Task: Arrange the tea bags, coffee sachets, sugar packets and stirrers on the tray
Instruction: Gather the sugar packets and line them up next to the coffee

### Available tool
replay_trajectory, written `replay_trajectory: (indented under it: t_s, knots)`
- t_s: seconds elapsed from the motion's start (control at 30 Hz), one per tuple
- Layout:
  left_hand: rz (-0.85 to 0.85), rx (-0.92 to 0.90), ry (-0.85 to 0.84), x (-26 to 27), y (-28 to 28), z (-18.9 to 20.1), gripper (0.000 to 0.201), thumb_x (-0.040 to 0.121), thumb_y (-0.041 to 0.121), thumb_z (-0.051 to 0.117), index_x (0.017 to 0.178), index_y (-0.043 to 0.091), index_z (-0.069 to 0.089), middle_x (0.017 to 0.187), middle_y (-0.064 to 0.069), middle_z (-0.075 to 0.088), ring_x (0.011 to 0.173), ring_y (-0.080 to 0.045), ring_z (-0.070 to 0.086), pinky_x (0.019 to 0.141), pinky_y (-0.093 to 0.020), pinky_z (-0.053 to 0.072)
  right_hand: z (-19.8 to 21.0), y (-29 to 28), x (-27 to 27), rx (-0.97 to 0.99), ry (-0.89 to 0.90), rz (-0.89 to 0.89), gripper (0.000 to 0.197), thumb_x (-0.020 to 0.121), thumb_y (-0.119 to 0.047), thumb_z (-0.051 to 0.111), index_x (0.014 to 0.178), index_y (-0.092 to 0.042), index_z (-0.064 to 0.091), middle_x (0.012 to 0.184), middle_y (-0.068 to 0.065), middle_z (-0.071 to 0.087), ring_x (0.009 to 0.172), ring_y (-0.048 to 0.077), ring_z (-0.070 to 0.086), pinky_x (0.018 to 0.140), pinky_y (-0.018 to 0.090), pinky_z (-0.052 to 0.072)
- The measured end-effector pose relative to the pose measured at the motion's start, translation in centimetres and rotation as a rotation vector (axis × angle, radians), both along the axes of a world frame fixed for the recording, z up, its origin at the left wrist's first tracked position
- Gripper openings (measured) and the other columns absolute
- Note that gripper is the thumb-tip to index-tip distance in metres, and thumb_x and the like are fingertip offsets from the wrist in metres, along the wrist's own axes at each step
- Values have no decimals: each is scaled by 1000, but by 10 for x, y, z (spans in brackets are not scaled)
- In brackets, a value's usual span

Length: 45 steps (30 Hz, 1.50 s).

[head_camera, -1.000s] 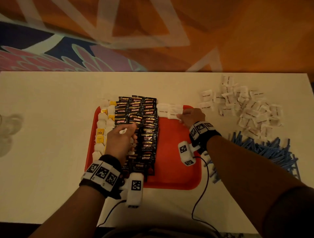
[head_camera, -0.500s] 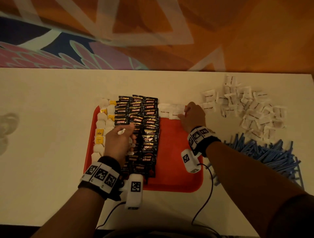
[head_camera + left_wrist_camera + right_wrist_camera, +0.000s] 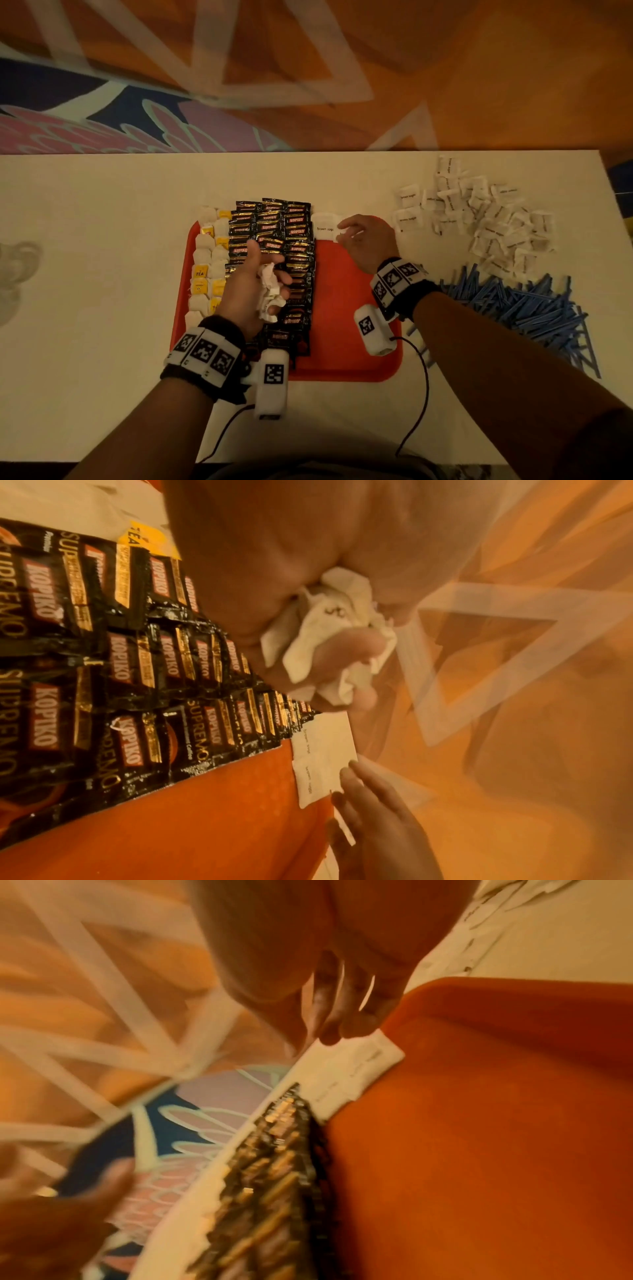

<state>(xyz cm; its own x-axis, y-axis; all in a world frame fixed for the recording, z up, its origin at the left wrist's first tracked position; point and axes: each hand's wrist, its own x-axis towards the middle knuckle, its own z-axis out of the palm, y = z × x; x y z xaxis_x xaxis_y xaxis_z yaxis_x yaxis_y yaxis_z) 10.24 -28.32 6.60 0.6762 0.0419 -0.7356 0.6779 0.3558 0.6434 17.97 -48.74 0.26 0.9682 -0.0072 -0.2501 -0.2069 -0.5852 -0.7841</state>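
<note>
Left hand palm-up, fingers curled around crumpled sugar packets — right hand fingertips pinching one.

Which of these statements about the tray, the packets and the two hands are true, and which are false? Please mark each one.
1. The left hand holds a bunch of white packets. True.
2. The stirrers lie on the tray. False: they are piled on the table, right of the tray.
3. The coffee sachets are on the tray. True.
4. The right hand touches the tea bags. False: its fingers are at the sugar packets on the far edge of the tray.
5. All the sugar is on the tray. False: a loose sugar pile lies on the table.
</note>
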Motion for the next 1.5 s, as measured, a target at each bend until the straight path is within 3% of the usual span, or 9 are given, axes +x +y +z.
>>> replay_trajectory:
  t_s: [0.2,0.3,0.47,0.57,0.8,1.0,1.27,1.4,1.5]
  knots:
    - [-116,-114,-34,-2,-22,14,82,93,71,23,123,1,55,72,-16,61,43,-22,51,34,-16,30,67,20,-34,289,194,292,17,81,-40,74,89,-24,76,82,-5,74,77,5,68,80,31,55]
    - [-188,-105,-65,-5,-30,19,81,90,73,27,113,2,60,72,-17,60,44,-22,54,32,-17,33,82,21,-49,308,257,365,19,80,-35,77,88,-18,75,71,1,73,68,7,68,81,33,55]
    - [-245,-160,-112,-12,-37,30,65,90,65,41,110,7,61,72,-12,61,46,-19,55,32,-18,33,97,12,-64,415,284,170,7,84,-10,74,90,-12,71,69,3,70,61,5,63,58,19,45]
    - [-261,-128,-182,-19,-39,32,57,86,55,56,115,6,63,78,-8,64,50,-16,56,32,-18,34,104,6,-70,484,298,92,8,87,-7,69,87,-15,68,76,9,70,72,15,64,56,25,44]
    - [-217,-9,-266,-29,-39,35,30,81,27,72,102,6,67,81,-6,66,59,-13,56,36,-20,36,116,-1,-76,648,306,-105,12,91,4,59,88,-8,57,76,11,65,65,17,62,55,28,47]
    - [-184,155,-323,-27,-40,38,18,93,17,68,108,8,71,79,-6,67,59,-10,56,42,-21,38,118,3,-82,556,243,-26,19,80,2,74,87,-12,63,77,7,69,63,14,63,57,24,51]
    - [-164,150,-236,-24,-40,42,8,92,13,66,85,14,68,75,-5,64,57,-16,57,41,-22,38,115,7,-81,521,199,-153,15,82,-1,74,95,1,67,81,11,66,60,13,58,52,20,47]
    - [-241,222,-330,-25,-37,41,12,91,26,71,93,15,73,72,-2,65,56,-14,56,41,-23,39,117,4,-82,426,179,1,19,79,-4,77,91,-13,66,70,0,66,58,7,59,57,21,48]
    - [-214,270,-352,-24,-36,38,12,91,24,72,93,13,74,66,-2,64,53,-13,54,40,-23,39,118,3,-81,422,95,-77,13,80,-9,77,81,-19,69,66,-5,64,57,0,57,59,19,46]
